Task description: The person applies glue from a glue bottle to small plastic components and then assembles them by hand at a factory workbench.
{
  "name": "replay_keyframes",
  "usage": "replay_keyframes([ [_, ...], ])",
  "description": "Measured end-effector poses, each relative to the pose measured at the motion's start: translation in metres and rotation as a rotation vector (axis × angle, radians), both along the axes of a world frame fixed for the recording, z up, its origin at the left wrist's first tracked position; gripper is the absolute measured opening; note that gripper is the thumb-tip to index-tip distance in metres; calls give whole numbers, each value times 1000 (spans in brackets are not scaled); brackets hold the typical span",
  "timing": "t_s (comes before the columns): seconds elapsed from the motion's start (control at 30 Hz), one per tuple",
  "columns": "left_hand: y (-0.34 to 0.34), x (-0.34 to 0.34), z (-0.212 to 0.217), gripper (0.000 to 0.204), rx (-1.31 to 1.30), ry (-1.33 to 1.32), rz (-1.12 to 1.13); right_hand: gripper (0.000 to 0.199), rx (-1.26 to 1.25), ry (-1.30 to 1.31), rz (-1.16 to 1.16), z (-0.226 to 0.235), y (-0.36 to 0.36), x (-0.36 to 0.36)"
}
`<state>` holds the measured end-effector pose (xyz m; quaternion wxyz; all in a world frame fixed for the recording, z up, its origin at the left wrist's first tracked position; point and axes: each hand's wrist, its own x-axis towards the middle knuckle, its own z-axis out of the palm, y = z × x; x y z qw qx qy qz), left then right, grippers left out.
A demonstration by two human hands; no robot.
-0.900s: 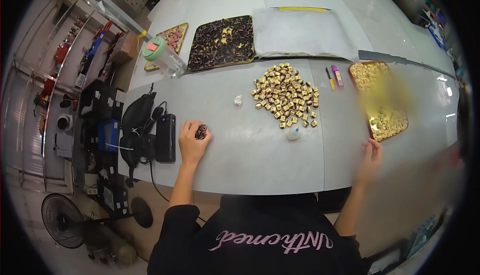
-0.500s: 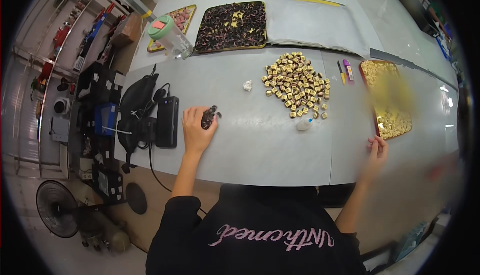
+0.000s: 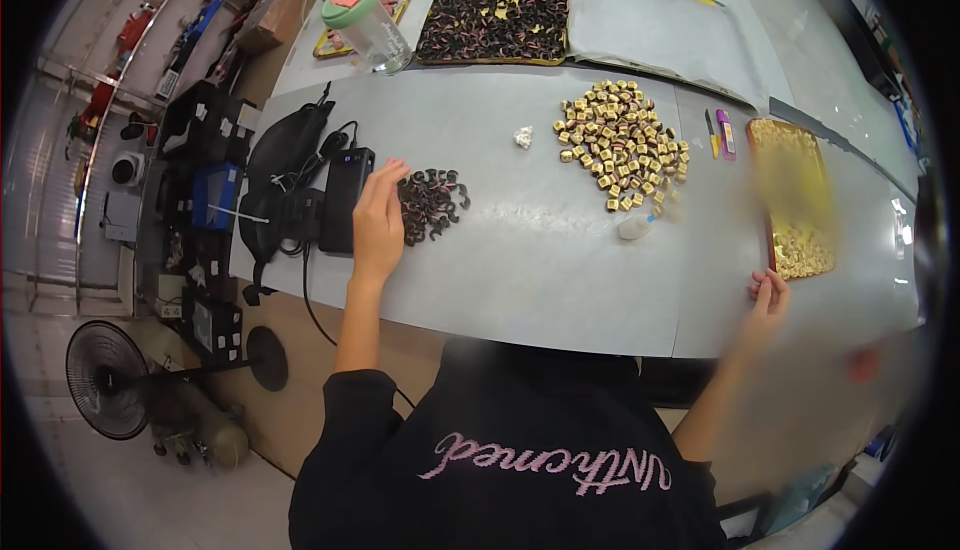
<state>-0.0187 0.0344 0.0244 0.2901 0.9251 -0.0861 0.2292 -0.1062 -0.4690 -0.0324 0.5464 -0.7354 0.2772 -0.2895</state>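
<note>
My left hand (image 3: pixel 379 220) lies on edge on the table, its fingers stretched out together. Against its palm side spreads a loose heap of small dark curved pieces (image 3: pixel 432 205). To its other side is a black box-shaped device with a cable (image 3: pixel 341 212). My right hand (image 3: pixel 769 295) rests by the near left corner of a red-rimmed tray (image 3: pixel 772 247) of small pale-gold pieces (image 3: pixel 803 250). Its fingers are curled together; whatever they may pinch is hidden. Part of that tray is smeared by a yellowish blur.
A pile of gold-and-dark cube-like pieces (image 3: pixel 622 145) lies right of centre, with a small white bottle (image 3: pixel 635 227) before it. Farther back stand a tray of dark curved pieces (image 3: pixel 492 20), a green-lidded clear bottle (image 3: pixel 372 30) and a white-sheeted tray (image 3: pixel 660 35). A knife (image 3: pixel 713 135) lies right.
My left hand has opened from around the dark curved pieces, which now lie spread on the table beside it. My right hand stays at the tray corner. The whole view has shifted slightly.
</note>
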Motion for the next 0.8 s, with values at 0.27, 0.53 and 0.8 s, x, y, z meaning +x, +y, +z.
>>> replay_keyframes([
  [0.27, 9, 8, 9, 19, -248, 95, 16, 18, -18, -15, 0, -5, -4, 0],
  [0.53, 5, 13, 2, 14, -259, 123, -26, 18, -19, -29, 17, -12, -11, -2],
  [0.8, -36, -14, -14, 18, 179, -63, -86, 19, -20, -28, 13, -13, -12, -1],
])
